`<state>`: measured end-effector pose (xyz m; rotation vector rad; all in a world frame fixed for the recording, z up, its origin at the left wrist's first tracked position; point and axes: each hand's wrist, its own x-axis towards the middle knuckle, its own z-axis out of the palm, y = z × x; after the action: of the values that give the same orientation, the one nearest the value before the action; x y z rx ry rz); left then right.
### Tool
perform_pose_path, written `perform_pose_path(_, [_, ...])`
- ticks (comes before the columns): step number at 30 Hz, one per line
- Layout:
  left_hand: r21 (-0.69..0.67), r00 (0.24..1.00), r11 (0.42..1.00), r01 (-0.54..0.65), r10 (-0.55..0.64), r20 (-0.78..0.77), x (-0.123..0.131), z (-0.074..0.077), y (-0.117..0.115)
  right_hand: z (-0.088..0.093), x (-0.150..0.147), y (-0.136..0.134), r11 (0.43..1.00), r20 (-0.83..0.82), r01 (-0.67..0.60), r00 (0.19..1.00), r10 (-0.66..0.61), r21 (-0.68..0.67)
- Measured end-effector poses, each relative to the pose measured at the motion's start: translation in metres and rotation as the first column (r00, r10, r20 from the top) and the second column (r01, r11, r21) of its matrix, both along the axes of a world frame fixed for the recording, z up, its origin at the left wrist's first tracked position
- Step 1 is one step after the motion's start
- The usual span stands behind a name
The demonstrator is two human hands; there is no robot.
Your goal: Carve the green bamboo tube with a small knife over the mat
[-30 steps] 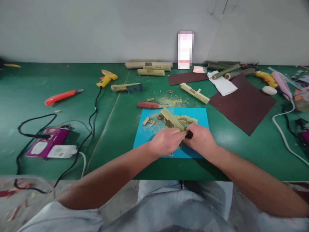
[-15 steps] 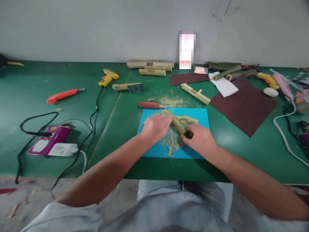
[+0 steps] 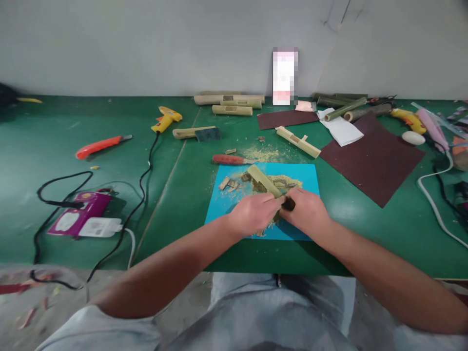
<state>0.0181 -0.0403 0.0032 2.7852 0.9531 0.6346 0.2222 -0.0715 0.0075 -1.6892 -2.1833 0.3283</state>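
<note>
A pale bamboo tube (image 3: 263, 180) lies slanted over the blue sheet (image 3: 215, 214), its upper-left end uncovered. My right hand (image 3: 306, 208) is closed around its lower-right end, beside a dark patch (image 3: 288, 204) that I cannot make out. Close to it, my left hand (image 3: 256, 213) has its fingers closed on the same tube, almost touching the right. Bamboo chips (image 3: 228, 184) and shavings lie scattered on the sheet. Just beyond the sheet's far edge rests a red-handled carving tool (image 3: 228, 160).
Cut bamboo pieces (image 3: 232, 110) lie along the wall, another slotted piece (image 3: 298, 141) nearer. Left are a yellow glue gun (image 3: 166, 119), an orange utility knife (image 3: 100, 147) and a purple power box (image 3: 82, 209) with cords. Brown sandpaper sheets (image 3: 376, 165) and a white egg-shaped object (image 3: 413, 138) lie right.
My left hand has slid down the bamboo tube toward my right hand, uncovering the tube's upper end and the chips on the left. My right hand stays at the lower end.
</note>
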Motion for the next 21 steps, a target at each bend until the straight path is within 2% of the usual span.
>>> perform_pose_path(5, [0.005,0.994,0.996,-0.088,0.088,0.063,0.0006,0.0011,-0.0031,0.0007,-0.0001,-0.0014,1.000,-0.005,-0.013,1.000,0.013,0.007])
perform_pose_path(14, [-0.005,0.989,0.997,-0.077,0.077,0.126,-0.0010,0.0054,0.0000,0.0039,0.0022,-0.0019,1.000,-0.021,0.000,1.000,0.001,0.023])
perform_pose_path(21, [-0.016,0.994,0.998,-0.062,0.063,0.093,0.0016,0.0079,-0.0021,0.0022,0.0041,-0.0013,0.999,-0.040,0.012,0.999,-0.010,0.042])
